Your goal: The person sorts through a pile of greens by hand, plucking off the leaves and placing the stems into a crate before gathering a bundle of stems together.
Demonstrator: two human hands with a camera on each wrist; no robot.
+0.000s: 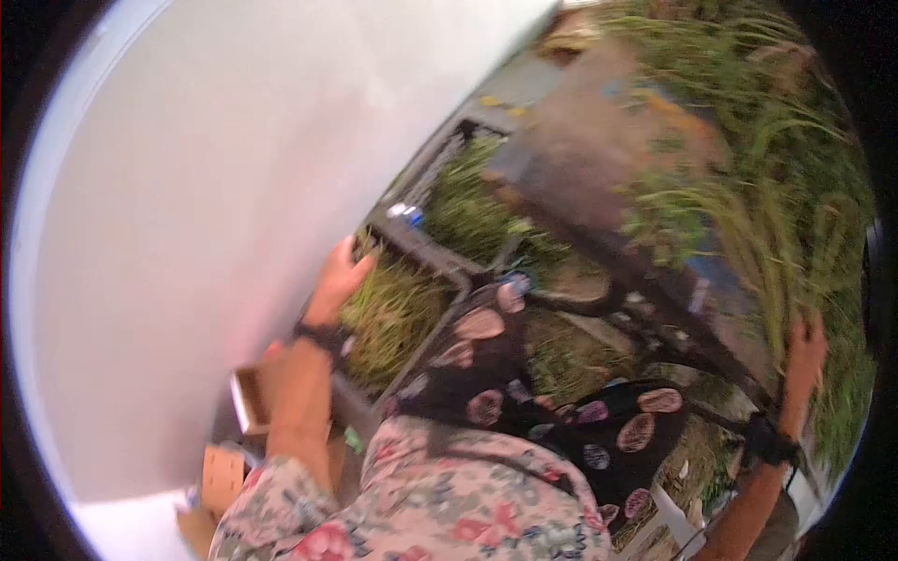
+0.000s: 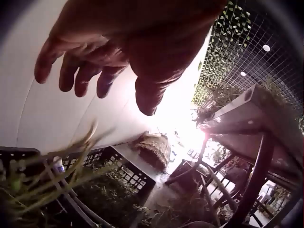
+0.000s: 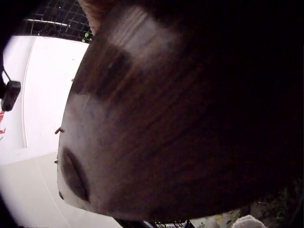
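Note:
My left hand (image 1: 335,280) is over the near end of a dark plastic crate (image 1: 465,280) filled with long grass-like stems (image 1: 398,309). In the left wrist view the left hand (image 2: 128,52) has its fingers spread and loosely bent, nothing held, with a few stems below it. My right hand (image 1: 804,355) lies at the edge of a table, against a heap of long green stems (image 1: 767,215), fingers stretched out. A dark brown streaked surface (image 3: 142,123) fills most of the right wrist view and hides nearly all of that hand.
A second crate (image 2: 135,173) of greenery stands beyond the first, with a blue-and-white item (image 1: 405,215) between them. A white wall (image 1: 215,187) runs along the left. Cardboard boxes (image 1: 224,475) lie by the left elbow. Dark table legs (image 2: 251,180) stand to the right.

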